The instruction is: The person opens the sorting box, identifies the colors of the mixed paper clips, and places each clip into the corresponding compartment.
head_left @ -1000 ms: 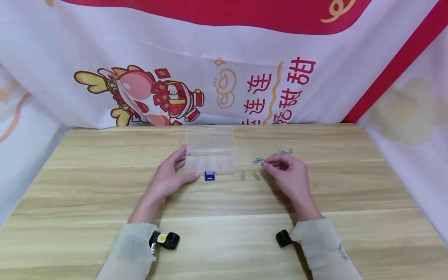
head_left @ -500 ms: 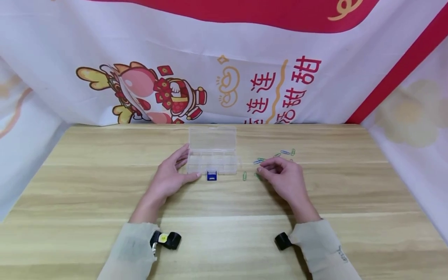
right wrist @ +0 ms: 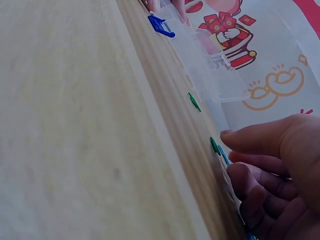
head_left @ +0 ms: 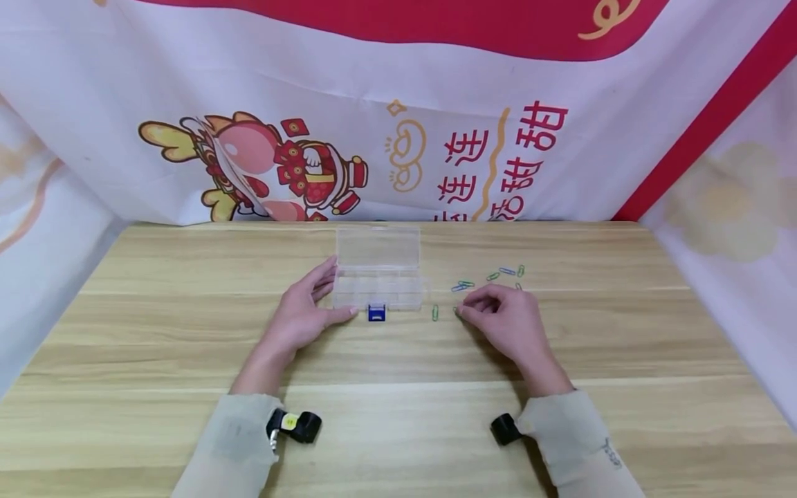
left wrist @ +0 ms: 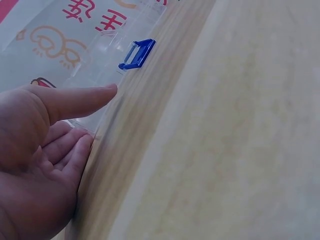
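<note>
A clear plastic compartment box (head_left: 398, 294) stands at the back of the table with its lid (head_left: 378, 247) raised and a blue clasp (head_left: 376, 313) at the front. My left hand (head_left: 301, 315) holds the box's left end, thumb along the front edge and fingers at the side and rear corner. My right hand (head_left: 507, 321) is right of the box, fingertips right at a green paperclip (head_left: 457, 312). In the right wrist view a gap shows between thumb and index finger, with the green paperclip (right wrist: 215, 145) just beyond the fingertips.
Another green paperclip (head_left: 435, 313) lies between the box and my right hand. Behind that hand are a blue paperclip (head_left: 459, 288) touching a green one, and several more, including a blue paperclip (head_left: 507, 271). A printed white cloth (head_left: 280, 76) hangs along the table's back edge.
My right hand has moved from beside the blue and green pair of paperclips toward me and slightly left, to the nearer green paperclip. My left hand has stayed at the box.
</note>
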`<state>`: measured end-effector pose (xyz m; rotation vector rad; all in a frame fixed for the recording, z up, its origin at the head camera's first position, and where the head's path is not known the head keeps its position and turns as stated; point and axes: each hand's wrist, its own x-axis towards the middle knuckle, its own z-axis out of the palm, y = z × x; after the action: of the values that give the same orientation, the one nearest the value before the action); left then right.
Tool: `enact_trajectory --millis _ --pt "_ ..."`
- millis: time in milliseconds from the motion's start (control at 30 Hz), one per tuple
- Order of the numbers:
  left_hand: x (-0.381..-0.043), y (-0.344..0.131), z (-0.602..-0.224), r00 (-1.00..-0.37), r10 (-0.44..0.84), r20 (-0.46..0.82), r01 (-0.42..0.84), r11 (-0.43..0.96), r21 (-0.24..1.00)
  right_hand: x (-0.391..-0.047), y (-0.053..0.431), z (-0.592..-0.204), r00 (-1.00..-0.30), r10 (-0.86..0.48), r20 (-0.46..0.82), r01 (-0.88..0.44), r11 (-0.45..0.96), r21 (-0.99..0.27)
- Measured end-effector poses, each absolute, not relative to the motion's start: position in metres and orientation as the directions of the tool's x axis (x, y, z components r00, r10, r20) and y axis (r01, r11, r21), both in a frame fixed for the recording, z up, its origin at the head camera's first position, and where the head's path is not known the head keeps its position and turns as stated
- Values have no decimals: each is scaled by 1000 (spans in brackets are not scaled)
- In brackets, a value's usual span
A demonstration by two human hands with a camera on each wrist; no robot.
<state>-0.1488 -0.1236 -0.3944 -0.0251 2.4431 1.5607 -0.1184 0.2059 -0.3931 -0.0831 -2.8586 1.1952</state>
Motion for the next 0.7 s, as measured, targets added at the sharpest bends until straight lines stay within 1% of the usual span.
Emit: enact_trajectory --millis 333,600,700 --pt "-148 -122 -393 -969 113 -219 -150 433 889 -117 209 -389 -999 23 -25 34 716 -697" --pt "-149 -123 -393 -970 110 -216 -146 450 881 -117 203 -385 -997 -79 24 -77 788 -611" --pt "-149 -123 -394 -969 109 -220 -149 450 881 -117 201 -385 -997 -81 22 -77 797 -599"
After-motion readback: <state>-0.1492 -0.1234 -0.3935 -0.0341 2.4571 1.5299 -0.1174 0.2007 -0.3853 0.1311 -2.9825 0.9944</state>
